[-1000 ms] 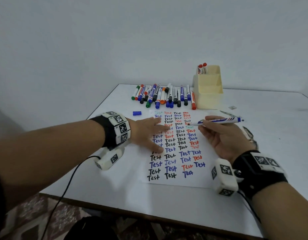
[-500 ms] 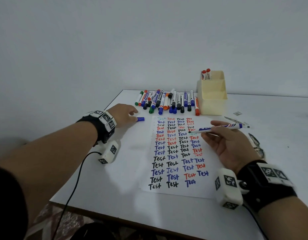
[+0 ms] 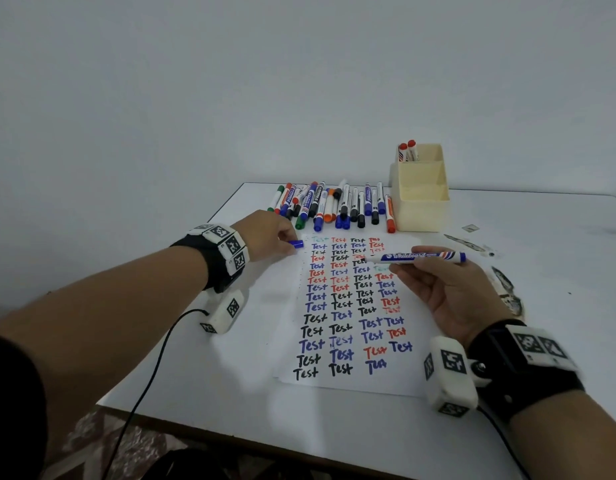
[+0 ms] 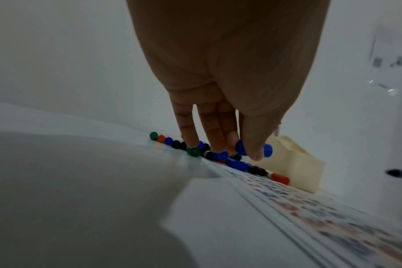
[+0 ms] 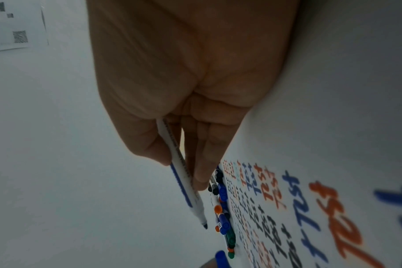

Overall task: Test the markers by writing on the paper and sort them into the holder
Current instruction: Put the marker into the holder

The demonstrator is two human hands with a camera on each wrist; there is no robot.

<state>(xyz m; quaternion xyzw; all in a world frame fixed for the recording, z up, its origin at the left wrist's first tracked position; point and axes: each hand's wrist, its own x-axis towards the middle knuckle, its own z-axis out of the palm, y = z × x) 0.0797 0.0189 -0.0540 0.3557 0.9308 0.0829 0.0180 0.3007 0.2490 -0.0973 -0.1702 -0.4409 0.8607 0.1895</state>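
Observation:
My left hand [image 3: 285, 242] pinches a small blue marker cap [image 3: 296, 243] just off the paper's top left corner; in the left wrist view the thumb and fingers hold the cap [image 4: 267, 150] above the table. My right hand [image 3: 427, 275] grips an uncapped blue whiteboard marker [image 3: 417, 257] level over the paper [image 3: 348, 382], bare tip pointing left. The right wrist view shows the marker [image 5: 184, 183] between thumb and fingers. The paper is covered in rows of "Test" in several colours. A cream holder [image 3: 420, 202] at the back holds two red-capped markers [image 3: 407, 151].
A row of several capped markers [image 3: 334, 206] lies along the table's far edge left of the holder. The white table [image 3: 230, 393] ends close to me. Small scraps [image 3: 469, 227] and dark marks [image 3: 503, 282] lie right of the paper.
My left hand left the paper, reached to the blue cap beside it and picked it up. The right hand kept the marker, lifting it slightly off the paper.

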